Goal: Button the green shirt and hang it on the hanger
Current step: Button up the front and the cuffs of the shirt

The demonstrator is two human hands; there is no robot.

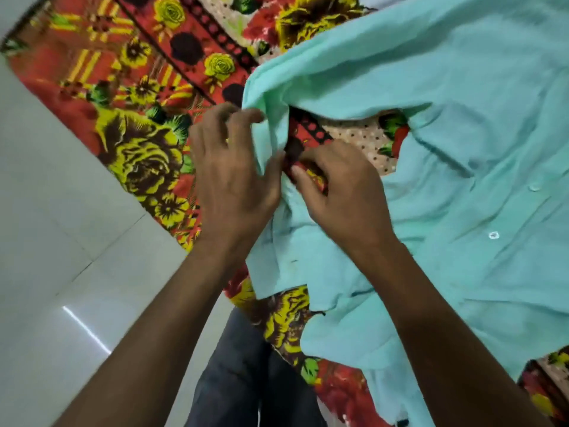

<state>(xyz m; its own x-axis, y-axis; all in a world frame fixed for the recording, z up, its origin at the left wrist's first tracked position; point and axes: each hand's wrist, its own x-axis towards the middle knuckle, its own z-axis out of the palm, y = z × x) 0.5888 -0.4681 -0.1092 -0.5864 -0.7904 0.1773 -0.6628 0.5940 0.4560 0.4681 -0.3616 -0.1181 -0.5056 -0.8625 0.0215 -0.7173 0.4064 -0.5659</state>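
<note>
Floral bedsheet (pixel 138 143): one green shirt (pixel 462 118), two hands gripping.

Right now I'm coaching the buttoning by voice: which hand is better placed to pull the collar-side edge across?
Left. The left hand already pinches the green shirt's edge at the neck opening; the right hand works the opposite edge, so it should hold.

The green shirt (pixel 446 87) is soft, matt woven cloth, lightly creased, with a small glossy button (pixel 493 235). The bedsheet (pixel 123 97) beneath is printed matt cloth. The floor (pixel 46 226) is smooth, glossy tile that mirrors a light.
</note>
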